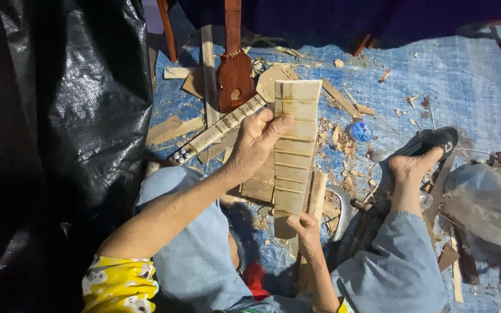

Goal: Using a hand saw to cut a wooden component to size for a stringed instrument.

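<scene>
I hold a long pale wooden slat (293, 152) with several cross grooves upright in front of me. My left hand (254, 145) grips its left edge near the middle, thumb laid across the face. My right hand (304, 227) pinches the lower end of the slat from below. Both knees in light blue jeans sit under my arms, and my right foot (408, 168) rests on a black sandal (436, 141).
A blue tarp (465, 81) covers the floor, littered with wood chips and offcuts. A reddish-brown instrument body (234, 78) lies ahead, a second grooved strip (221, 128) beside it. A small blue round tin (361, 131) sits right. Black plastic sheeting (59, 116) hangs left; a clear bag (488, 203) lies right.
</scene>
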